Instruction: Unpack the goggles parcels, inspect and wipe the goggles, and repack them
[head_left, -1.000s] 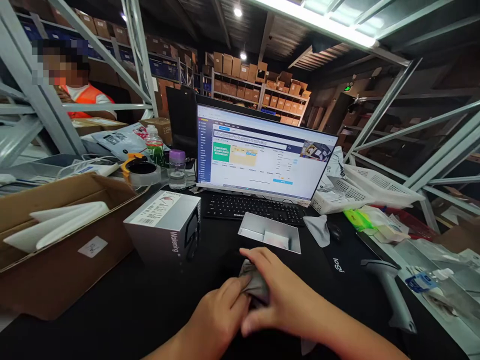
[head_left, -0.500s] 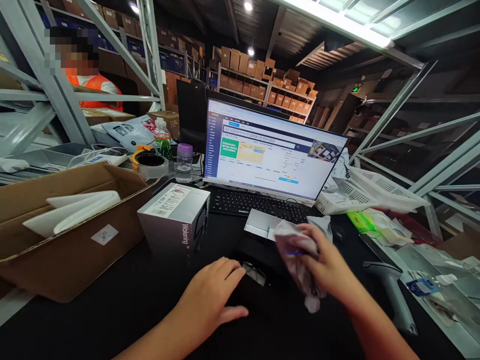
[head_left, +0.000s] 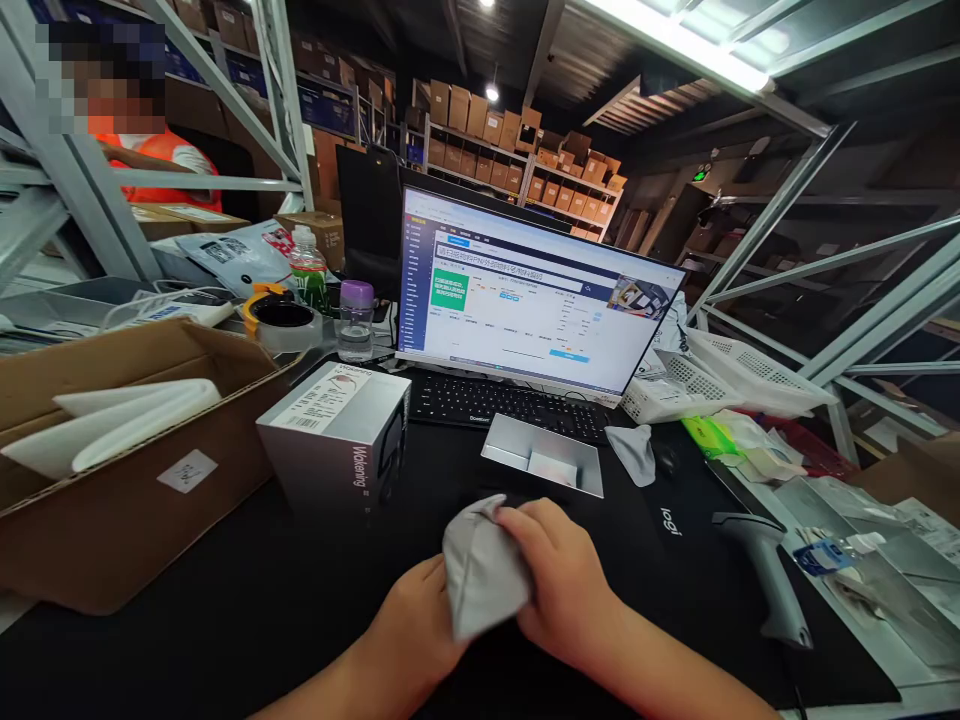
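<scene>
A soft grey cloth pouch [head_left: 484, 575] is bunched up between my two hands, low in the middle of the view. My left hand [head_left: 416, 620] grips its left side, with the fingers mostly hidden behind the fabric. On the other side my right hand [head_left: 562, 575] is closed on the pouch's upper right edge. Whether anything is inside the cloth I cannot tell. The dark glossy lens seen earlier is out of sight. Just beyond my hands lies an open silver-grey box piece [head_left: 517, 440]. A silver box marked Wakening [head_left: 330, 425] stands to the left.
An open cardboard box [head_left: 150, 490] with white foam fills the left. A monitor [head_left: 525, 290] and keyboard [head_left: 465, 400] stand behind. To the right are another grey cloth [head_left: 634, 453], a mouse [head_left: 666, 461] and a barcode scanner [head_left: 765, 570]. A person in orange [head_left: 161, 155] is at back left.
My right hand has brought the pouch left and down to my left hand, which has closed on it. The silver-grey box piece and the second cloth show more fully. The view has shifted slightly.
</scene>
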